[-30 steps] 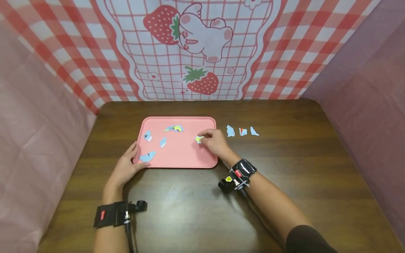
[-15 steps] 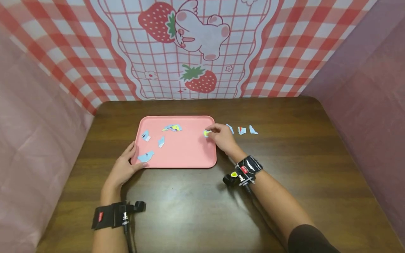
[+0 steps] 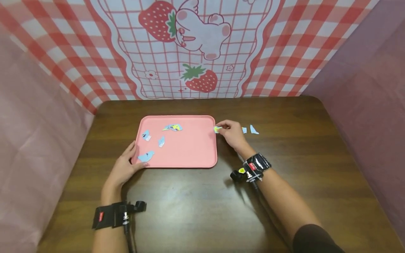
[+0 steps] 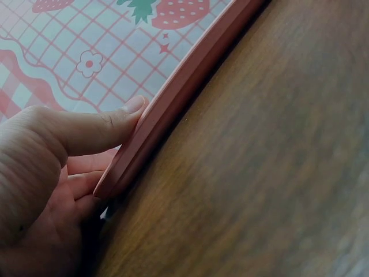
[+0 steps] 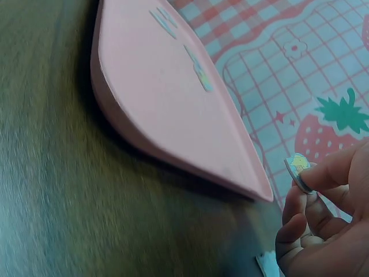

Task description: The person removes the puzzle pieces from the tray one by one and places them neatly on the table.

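My right hand (image 3: 233,135) pinches a small blue and yellow puzzle piece (image 5: 298,165) between thumb and fingertips, above the right rim of the pink tray (image 3: 190,151). My left hand (image 3: 123,167) grips the tray's near left corner, its thumb (image 4: 118,121) along the front rim and the fingers round the left side. Inside the tray, a joined blue and yellow piece group (image 3: 172,127) lies near the back. Three single pale blue pieces sit at the left: a dark-marked piece (image 3: 146,135), a narrow piece (image 3: 161,141) and a wide piece (image 3: 146,156).
To the right of the tray, a pointed pale blue piece (image 3: 254,129) and a partly covered piece (image 3: 244,130) lie on the brown wooden table (image 3: 190,203). A red checked strawberry cloth (image 3: 202,42) hangs behind the table, with pink cloth at both sides.
My right hand has carried the yellow and blue piece rightward, from over the tray to its right rim, and now covers some loose pieces beyond. The left hand stays at the tray corner.
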A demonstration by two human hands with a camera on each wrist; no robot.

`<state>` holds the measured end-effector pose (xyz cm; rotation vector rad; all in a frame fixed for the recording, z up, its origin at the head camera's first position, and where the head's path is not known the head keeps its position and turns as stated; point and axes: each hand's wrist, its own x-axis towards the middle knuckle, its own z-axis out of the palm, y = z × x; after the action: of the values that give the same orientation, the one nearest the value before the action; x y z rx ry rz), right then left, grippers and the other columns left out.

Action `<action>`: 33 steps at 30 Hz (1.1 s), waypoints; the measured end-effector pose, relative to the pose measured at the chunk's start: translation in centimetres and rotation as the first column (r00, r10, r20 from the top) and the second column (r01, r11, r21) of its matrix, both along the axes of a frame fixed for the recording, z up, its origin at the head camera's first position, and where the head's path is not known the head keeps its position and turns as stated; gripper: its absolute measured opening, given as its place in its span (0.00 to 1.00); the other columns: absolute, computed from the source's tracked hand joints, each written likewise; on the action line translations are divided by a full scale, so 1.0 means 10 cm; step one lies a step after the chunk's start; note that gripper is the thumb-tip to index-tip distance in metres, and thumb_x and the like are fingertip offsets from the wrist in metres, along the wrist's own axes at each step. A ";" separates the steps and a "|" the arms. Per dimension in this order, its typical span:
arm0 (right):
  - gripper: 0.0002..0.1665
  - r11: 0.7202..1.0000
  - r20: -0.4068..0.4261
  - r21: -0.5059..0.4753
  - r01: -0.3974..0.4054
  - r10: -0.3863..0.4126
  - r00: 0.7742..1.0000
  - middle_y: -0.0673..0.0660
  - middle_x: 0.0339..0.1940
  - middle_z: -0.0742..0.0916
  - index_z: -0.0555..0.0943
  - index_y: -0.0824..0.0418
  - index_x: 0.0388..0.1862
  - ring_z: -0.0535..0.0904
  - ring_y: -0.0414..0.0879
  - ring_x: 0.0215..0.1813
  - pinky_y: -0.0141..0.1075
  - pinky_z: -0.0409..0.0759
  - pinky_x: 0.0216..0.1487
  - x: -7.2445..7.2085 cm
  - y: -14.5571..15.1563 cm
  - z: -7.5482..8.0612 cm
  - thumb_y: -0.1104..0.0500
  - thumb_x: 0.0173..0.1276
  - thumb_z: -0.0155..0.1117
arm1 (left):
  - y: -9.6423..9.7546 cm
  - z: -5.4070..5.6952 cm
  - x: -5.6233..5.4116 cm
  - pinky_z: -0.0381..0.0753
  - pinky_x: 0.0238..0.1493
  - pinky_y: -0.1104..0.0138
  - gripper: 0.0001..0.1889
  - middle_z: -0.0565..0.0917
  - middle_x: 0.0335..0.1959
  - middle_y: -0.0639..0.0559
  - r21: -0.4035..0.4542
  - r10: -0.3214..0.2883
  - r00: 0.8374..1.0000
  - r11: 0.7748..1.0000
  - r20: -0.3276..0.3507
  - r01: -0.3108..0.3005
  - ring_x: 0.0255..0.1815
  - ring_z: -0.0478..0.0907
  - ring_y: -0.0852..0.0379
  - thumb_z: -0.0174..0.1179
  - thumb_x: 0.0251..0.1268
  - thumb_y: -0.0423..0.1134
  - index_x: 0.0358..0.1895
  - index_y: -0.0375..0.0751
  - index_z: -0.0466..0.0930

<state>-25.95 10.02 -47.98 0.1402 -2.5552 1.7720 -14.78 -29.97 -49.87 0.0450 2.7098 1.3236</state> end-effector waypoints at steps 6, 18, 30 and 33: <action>0.10 0.999 0.021 0.031 0.015 -0.015 1.000 0.58 0.32 0.85 0.87 0.70 0.43 0.76 0.43 0.35 0.30 0.74 0.37 -0.03 0.09 0.00 0.69 0.63 0.66 | -0.04 0.01 0.02 0.51 0.74 0.40 0.52 0.49 0.82 0.39 -0.024 0.002 1.000 1.000 -0.010 -0.002 0.80 0.46 0.35 0.74 0.59 0.46 0.78 0.29 0.50; 0.12 0.995 0.032 0.025 0.092 -0.092 0.995 0.63 0.37 0.85 0.86 0.73 0.45 0.75 0.42 0.36 0.27 0.73 0.36 -0.06 0.40 0.06 0.71 0.64 0.64 | -0.02 0.01 0.00 0.50 0.74 0.40 0.54 0.48 0.82 0.40 -0.015 0.001 1.000 1.000 -0.009 -0.001 0.81 0.46 0.37 0.74 0.59 0.48 0.79 0.31 0.48; 0.13 0.982 0.013 0.051 0.183 -0.184 0.983 0.65 0.37 0.86 0.86 0.72 0.46 0.76 0.41 0.35 0.27 0.73 0.35 -0.07 0.74 0.05 0.71 0.64 0.64 | 0.00 0.00 0.00 0.49 0.74 0.40 0.54 0.46 0.82 0.39 0.002 -0.002 1.000 1.000 0.019 0.002 0.81 0.44 0.36 0.74 0.60 0.48 0.79 0.32 0.47; 0.13 0.977 0.021 0.054 0.208 -0.210 0.978 0.63 0.37 0.86 0.86 0.72 0.46 0.75 0.41 0.35 0.27 0.73 0.36 -0.07 0.85 0.03 0.70 0.64 0.63 | 0.01 -0.01 0.00 0.49 0.75 0.40 0.53 0.47 0.82 0.40 0.007 -0.002 1.000 1.000 0.015 0.002 0.81 0.44 0.37 0.74 0.60 0.48 0.79 0.32 0.48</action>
<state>-26.69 18.49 -47.67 -0.1473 -2.5256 1.6436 -14.80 -29.92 -50.00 0.0385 2.6926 1.3272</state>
